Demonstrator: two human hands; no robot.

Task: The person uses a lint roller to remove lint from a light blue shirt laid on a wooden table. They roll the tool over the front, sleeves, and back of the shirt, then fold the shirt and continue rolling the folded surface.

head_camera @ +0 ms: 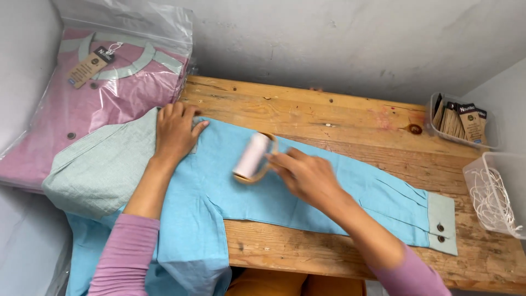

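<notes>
Two hands at work on our wooden worktop (339, 118). Our left hand (176, 131) lies flat, fingers spread, pressing the blue shirt (246, 192) near its pale green collar (104, 164) at the worktop's left edge. Our right hand (307, 176) has its grip closed around the handle of a lint roller (253, 156), whose white roll touches the blue cloth mid-worktop. The shirt sleeve runs toward the right edge and ends in a pale green cuff (442, 222) with two buttons. A pink shirt in a clear bag (104, 82) leans at the back left corner. At the right edge sit a clear tray of tags (460, 123) and a clear tub of white strings (496, 197).
</notes>
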